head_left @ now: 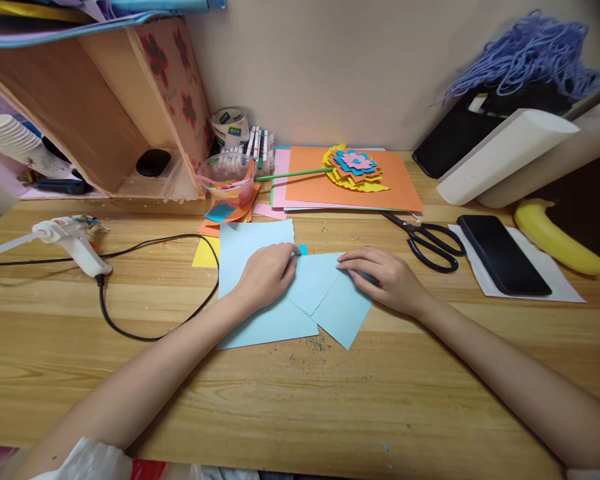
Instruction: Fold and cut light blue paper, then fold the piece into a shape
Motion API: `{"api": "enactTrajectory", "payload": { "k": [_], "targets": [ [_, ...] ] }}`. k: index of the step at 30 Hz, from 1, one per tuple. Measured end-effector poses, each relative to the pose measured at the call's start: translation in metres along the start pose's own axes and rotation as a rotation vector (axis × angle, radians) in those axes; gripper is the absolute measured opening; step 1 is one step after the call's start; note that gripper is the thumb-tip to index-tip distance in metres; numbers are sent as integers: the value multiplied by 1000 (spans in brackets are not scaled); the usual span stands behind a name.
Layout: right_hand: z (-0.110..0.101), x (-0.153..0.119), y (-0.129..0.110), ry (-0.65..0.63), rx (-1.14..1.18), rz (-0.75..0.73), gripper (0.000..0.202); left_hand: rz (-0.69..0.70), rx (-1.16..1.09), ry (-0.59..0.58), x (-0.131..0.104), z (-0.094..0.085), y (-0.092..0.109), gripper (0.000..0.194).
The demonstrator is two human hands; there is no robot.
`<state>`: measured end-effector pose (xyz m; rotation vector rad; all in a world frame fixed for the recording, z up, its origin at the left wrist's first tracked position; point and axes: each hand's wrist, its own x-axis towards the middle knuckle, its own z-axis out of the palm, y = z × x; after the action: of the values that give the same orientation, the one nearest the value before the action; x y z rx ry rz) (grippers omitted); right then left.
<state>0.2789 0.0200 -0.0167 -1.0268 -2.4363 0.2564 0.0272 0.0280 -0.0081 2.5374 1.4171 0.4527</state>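
Pale blue paper lies in overlapping pieces on the table: a large sheet [260,327] at the left and, over its right part, a smaller piece [317,277] with a ragged torn edge running across it. My left hand [266,275] rests on the large sheet, thumb and forefinger closed at the left edge of the smaller piece. At the upper right of that piece, my right hand [387,277] is closed with its fingertips on the paper. Another light blue corner [347,323] sticks out below the torn edge.
A white glue gun [75,243] with a looping black cord lies left. Behind are a clear bowl of paper scraps [227,183], markers [257,148] and a paper flower [355,167] on coloured sheets. Black scissors [425,241], a phone [503,253] and a banana [557,240] lie right.
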Motion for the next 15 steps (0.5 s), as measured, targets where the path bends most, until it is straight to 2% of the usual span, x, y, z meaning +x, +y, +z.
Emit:
{"api": "enactTrajectory", "payload": {
  "k": [5,11,15],
  "targets": [
    [0,0,-1,-6,16,0,26,-2,-3,-8,0,0,0,21],
    [-1,0,-1,-120,58,-137,32,2,3,-5,-1,1,0,21],
    [-1,0,0,-105,31,-133,33,5,3,0,-1,0,0,21]
  ]
}}
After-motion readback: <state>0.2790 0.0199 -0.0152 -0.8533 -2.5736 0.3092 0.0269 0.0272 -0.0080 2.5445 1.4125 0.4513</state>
